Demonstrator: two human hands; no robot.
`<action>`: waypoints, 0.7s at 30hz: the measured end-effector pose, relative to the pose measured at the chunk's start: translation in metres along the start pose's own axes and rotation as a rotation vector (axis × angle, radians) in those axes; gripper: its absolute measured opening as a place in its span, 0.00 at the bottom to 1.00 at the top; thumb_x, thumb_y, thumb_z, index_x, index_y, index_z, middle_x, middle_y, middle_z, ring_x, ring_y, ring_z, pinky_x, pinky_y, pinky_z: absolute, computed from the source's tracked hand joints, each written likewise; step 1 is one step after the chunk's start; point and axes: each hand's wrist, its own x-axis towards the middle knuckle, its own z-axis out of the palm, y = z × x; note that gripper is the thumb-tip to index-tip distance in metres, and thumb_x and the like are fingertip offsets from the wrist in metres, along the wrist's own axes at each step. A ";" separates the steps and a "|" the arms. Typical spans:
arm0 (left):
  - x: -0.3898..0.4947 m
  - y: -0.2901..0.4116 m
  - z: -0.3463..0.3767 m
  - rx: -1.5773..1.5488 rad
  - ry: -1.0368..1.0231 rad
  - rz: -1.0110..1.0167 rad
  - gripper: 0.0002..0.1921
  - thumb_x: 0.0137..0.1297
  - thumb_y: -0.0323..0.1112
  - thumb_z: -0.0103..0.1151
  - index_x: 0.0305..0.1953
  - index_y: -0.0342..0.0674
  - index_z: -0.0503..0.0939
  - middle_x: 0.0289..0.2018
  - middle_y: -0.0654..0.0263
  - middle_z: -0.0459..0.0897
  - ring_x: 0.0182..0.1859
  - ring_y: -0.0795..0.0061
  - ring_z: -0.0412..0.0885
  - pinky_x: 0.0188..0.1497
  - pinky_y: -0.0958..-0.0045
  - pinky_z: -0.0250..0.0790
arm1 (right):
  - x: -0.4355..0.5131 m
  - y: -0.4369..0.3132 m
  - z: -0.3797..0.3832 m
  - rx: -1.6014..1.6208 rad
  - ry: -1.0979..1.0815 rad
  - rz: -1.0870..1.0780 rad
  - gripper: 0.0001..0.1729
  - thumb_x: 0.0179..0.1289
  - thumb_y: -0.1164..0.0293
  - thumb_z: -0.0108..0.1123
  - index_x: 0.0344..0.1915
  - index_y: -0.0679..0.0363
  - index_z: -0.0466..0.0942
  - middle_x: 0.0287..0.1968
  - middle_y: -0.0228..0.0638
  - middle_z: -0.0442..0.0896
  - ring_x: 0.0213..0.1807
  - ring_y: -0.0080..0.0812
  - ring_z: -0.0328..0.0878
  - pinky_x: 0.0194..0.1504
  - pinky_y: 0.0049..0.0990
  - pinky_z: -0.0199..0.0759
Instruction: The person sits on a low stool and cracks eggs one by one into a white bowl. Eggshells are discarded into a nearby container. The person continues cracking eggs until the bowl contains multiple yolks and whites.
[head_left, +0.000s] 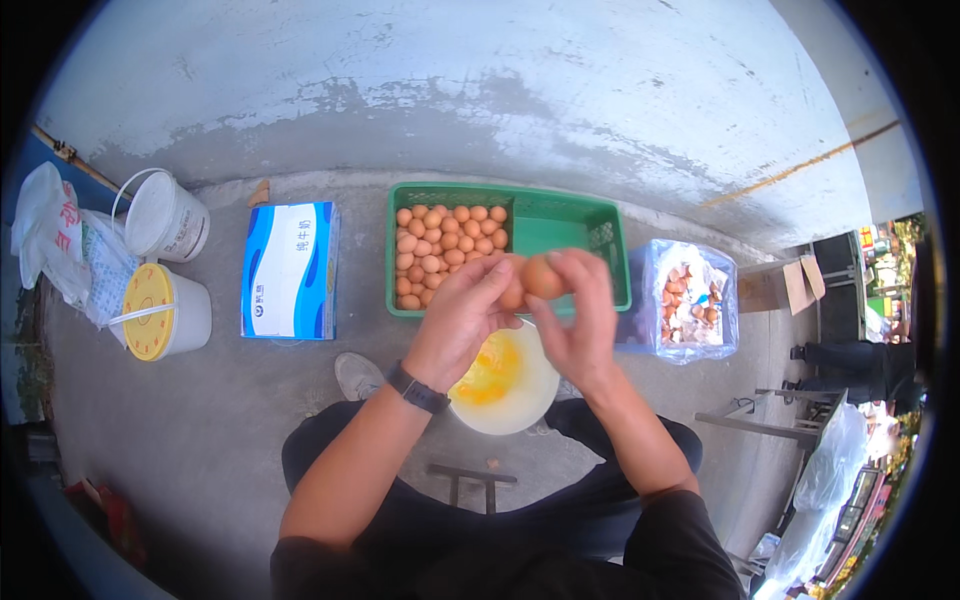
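Observation:
My left hand (466, 309) holds a brown egg (513, 289) over a white bucket (536, 397). Right beside it, a second brown egg (543, 277) is gripped in the fingers of my right hand (581, 319); the two eggs appear to meet or nearly meet. Inside the bucket, between my knees, lies a pool of yellow yolks and egg white (491, 367). Just beyond my hands stands a green plastic crate (450, 189). Many whole brown eggs (450, 240) fill its left compartment, and the green bottom shows in the right one.
Right of the crate, a bag-lined bin (652, 352) contains broken eggshells (675, 292). A blue and white milk carton box (289, 270) lies to the left. Farther left are a yellow-lidded bucket (184, 315), a white bucket (169, 217) and plastic bags (71, 240). A person (855, 367) stands far right.

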 end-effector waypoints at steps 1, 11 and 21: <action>0.000 -0.007 0.003 0.037 0.010 -0.052 0.19 0.82 0.44 0.58 0.62 0.37 0.76 0.49 0.63 0.85 0.44 0.74 0.86 0.46 0.73 0.78 | -0.006 0.000 -0.009 0.012 -0.039 0.084 0.28 0.64 0.79 0.73 0.63 0.66 0.75 0.54 0.48 0.80 0.55 0.39 0.82 0.52 0.32 0.79; 0.004 -0.038 0.010 0.792 -0.189 -0.004 0.25 0.70 0.42 0.69 0.61 0.33 0.78 0.46 0.65 0.86 0.45 0.77 0.86 0.47 0.74 0.77 | -0.055 0.043 -0.062 0.866 -0.306 1.202 0.18 0.76 0.66 0.64 0.58 0.64 0.76 0.43 0.36 0.86 0.35 0.24 0.84 0.33 0.24 0.76; 0.018 -0.062 0.004 1.217 -0.163 -0.023 0.19 0.63 0.34 0.73 0.52 0.34 0.82 0.38 0.67 0.87 0.41 0.83 0.85 0.42 0.75 0.78 | -0.079 0.056 -0.045 0.722 -0.470 1.035 0.23 0.64 0.75 0.71 0.58 0.67 0.78 0.49 0.37 0.86 0.37 0.22 0.83 0.38 0.25 0.81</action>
